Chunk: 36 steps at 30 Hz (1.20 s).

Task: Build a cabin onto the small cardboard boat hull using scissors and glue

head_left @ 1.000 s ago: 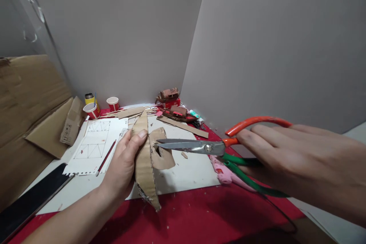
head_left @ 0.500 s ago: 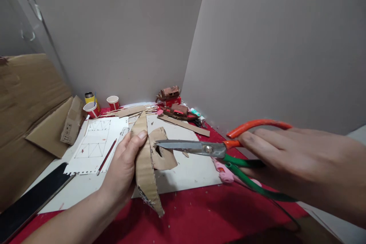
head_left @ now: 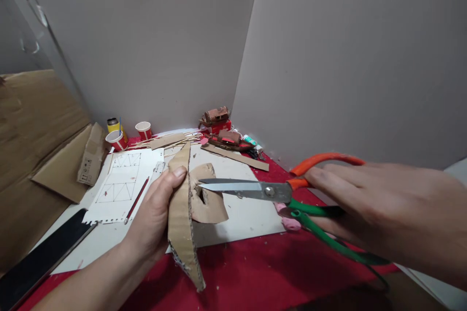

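My left hand (head_left: 156, 209) grips a curved, pointed cardboard piece (head_left: 181, 214), its thumb on the front face. Behind and to the right of it stands a bent cardboard part (head_left: 215, 208) with a dark slit in it. My right hand (head_left: 361, 204) is wrapped round the scissors (head_left: 270, 191), which have one orange handle and one green one. The scissors point left, their blades almost closed, with the tips at the bent part just above the slit. Some fingers of my right hand are hidden behind the handles.
Paper with truss drawings (head_left: 118, 189), a pencil (head_left: 136, 200) and a dark tablet-like slab (head_left: 44, 257) lie left. Behind are paper cups (head_left: 143, 130), thin sticks (head_left: 189, 137) and small brown boat models (head_left: 229, 141). Large cardboard (head_left: 32, 155) leans at far left; pink lumps (head_left: 291, 224) lie near the scissors.
The cardboard piece has tilted, its lower tip shifting left and down. The bent part has turned slightly and sits a little lower. The scissors' blades stay at the slit, with their handles slightly lower.
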Tool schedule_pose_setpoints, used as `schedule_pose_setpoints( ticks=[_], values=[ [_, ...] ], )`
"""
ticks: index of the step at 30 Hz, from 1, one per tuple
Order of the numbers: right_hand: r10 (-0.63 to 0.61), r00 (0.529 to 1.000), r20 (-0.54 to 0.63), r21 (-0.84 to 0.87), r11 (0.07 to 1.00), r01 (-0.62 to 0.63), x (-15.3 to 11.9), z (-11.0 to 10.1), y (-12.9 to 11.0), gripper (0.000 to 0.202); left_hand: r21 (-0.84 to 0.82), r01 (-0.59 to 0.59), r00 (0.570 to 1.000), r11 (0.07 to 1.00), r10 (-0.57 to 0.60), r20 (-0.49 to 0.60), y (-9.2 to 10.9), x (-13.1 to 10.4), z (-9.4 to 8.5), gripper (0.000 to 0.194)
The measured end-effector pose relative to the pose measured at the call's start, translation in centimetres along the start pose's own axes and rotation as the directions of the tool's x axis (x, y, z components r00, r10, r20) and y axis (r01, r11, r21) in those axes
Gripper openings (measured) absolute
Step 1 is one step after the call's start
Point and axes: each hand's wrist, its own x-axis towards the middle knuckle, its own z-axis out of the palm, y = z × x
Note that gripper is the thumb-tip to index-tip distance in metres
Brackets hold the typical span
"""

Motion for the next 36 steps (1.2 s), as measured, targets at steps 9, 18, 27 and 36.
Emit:
schedule_pose_setpoints(
  ticks=[9,18,27,36],
  values=[
    [-0.121,0.993,0.000,-0.073,0.990,0.121,0.1,-0.7,0.2,0.052,0.038,0.012,0.999,0.999,-0.013,0.037,-0.5,0.1,-0.5,0.043],
    [-0.143,0.989,0.044,0.021,0.990,0.142,-1.0,-0.7,0.5,0.040,0.070,0.027,0.999,0.997,-0.029,0.037,-0.1,-0.2,-0.8,0.040],
    [-0.155,0.988,0.012,0.120,0.981,0.152,-2.6,0.4,0.8,0.041,0.051,0.042,0.985,0.998,-0.050,0.168,0.2,-0.3,-0.9,0.044],
    [-0.089,0.989,0.117,0.053,0.995,0.083,-3.6,0.3,1.1,0.041,0.095,0.089,0.982,0.991,-0.104,0.159,0.0,-0.3,-1.4,0.037]
  ],
)
